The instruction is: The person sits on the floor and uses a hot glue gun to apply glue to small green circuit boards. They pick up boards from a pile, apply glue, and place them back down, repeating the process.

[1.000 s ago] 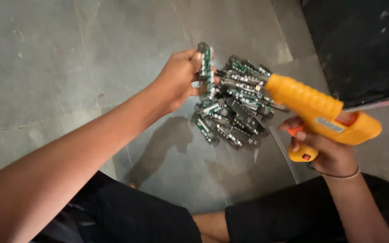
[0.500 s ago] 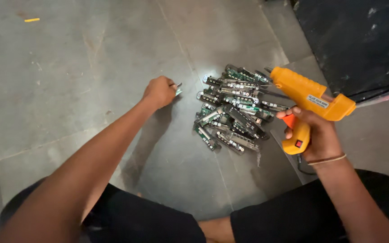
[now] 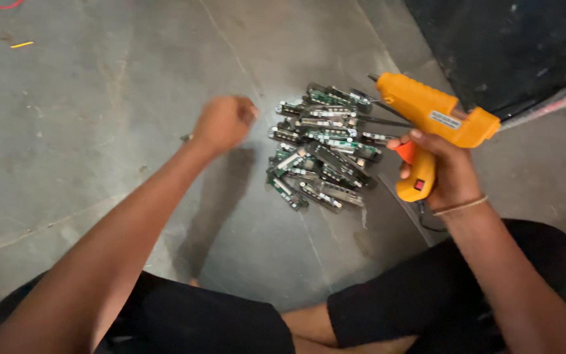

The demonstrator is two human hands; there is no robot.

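Your right hand [image 3: 450, 174] wraps grip of orange glue gun [image 3: 430, 124], nozzle aimed over pile of green circuit boards [image 3: 322, 154] on grey stone floor [image 3: 99, 98]. Your left hand [image 3: 224, 123], curled into fist just left of pile, above floor; cannot tell whether it holds anything.

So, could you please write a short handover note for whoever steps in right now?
Right hand: grip closed on the orange glue gun, finger at the trigger, nozzle over the pile.
Left hand: closed in a fist above the floor, left of the pile; whether it holds anything cannot be told.
Pile of small green circuit boards: heaped on the grey stone floor in front of the crossed legs.
Done: no glue visible on any board.
Left: the whole pile.
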